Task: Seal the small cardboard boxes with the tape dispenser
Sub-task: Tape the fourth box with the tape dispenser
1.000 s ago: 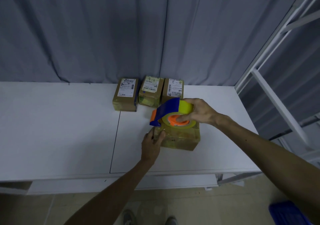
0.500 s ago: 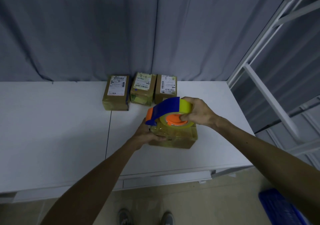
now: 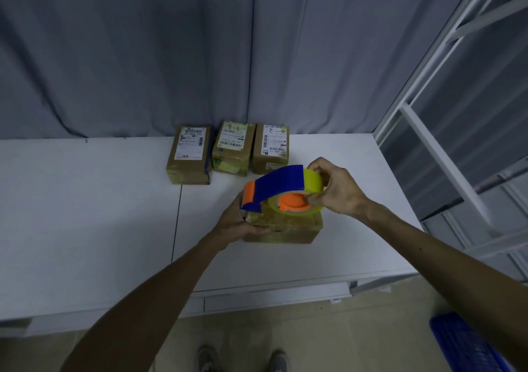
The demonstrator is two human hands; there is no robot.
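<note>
A small cardboard box [image 3: 288,230], glossy with clear tape, lies on the white table [image 3: 85,214] in front of me. My left hand [image 3: 237,223] grips its left end. Just above the box, my right hand [image 3: 334,190] holds the tape dispenser [image 3: 283,190], blue and orange with a yellow-green tape roll. The dispenser's orange front end points left, over the box's left edge. Three more labelled cardboard boxes stand in a row at the table's back: left [image 3: 190,154], middle [image 3: 233,148], right [image 3: 271,148].
A grey curtain [image 3: 200,51] hangs behind the table. A white metal frame [image 3: 437,148] rises at the right. A blue crate [image 3: 468,343] sits on the floor at the lower right. My shoes [image 3: 240,358] show below the table's front edge.
My left hand shifted from the box's near left corner to wrap around its left end. The dispenser stays over the box in my right hand.
</note>
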